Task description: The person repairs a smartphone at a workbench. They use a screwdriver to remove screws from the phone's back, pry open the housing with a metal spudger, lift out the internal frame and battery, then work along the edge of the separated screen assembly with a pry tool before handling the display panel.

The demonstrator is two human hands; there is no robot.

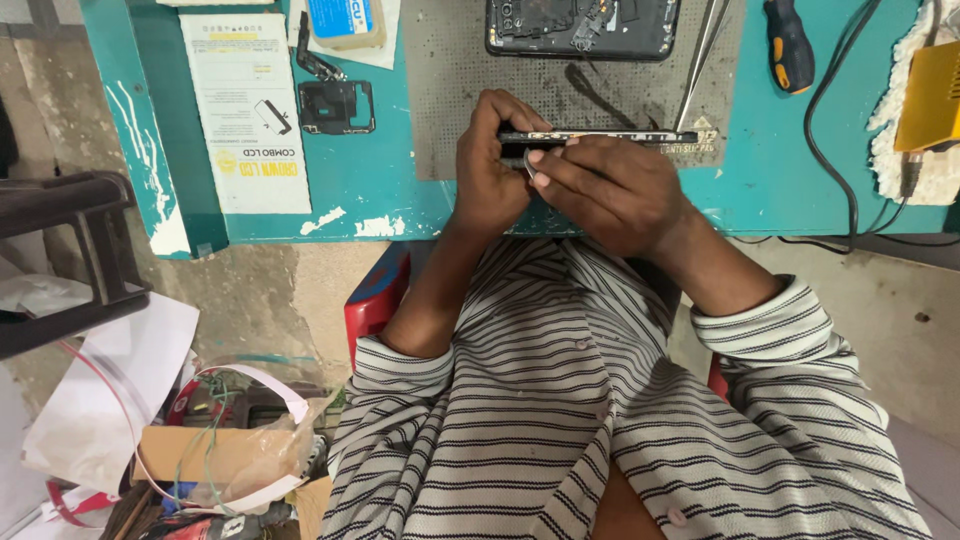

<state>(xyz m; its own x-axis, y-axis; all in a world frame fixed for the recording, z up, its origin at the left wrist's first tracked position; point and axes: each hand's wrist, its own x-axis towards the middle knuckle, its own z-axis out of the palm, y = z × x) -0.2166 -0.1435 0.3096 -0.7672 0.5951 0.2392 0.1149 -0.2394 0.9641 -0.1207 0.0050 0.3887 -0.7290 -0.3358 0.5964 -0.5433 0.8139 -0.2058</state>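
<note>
Both hands grip a thin black slab-shaped phone edge-on above the teal tabletop's near edge; left hand steadies, right hand fingers pinch its side, apparently prying; next needs gentle, even pressure.

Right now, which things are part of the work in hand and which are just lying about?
In hand:
thin black phone held edge-on
left hand
right hand

Lying about:
opened black phone
orange-black screwdriver
metal tweezers
black frame part
white printed leaflet
</note>
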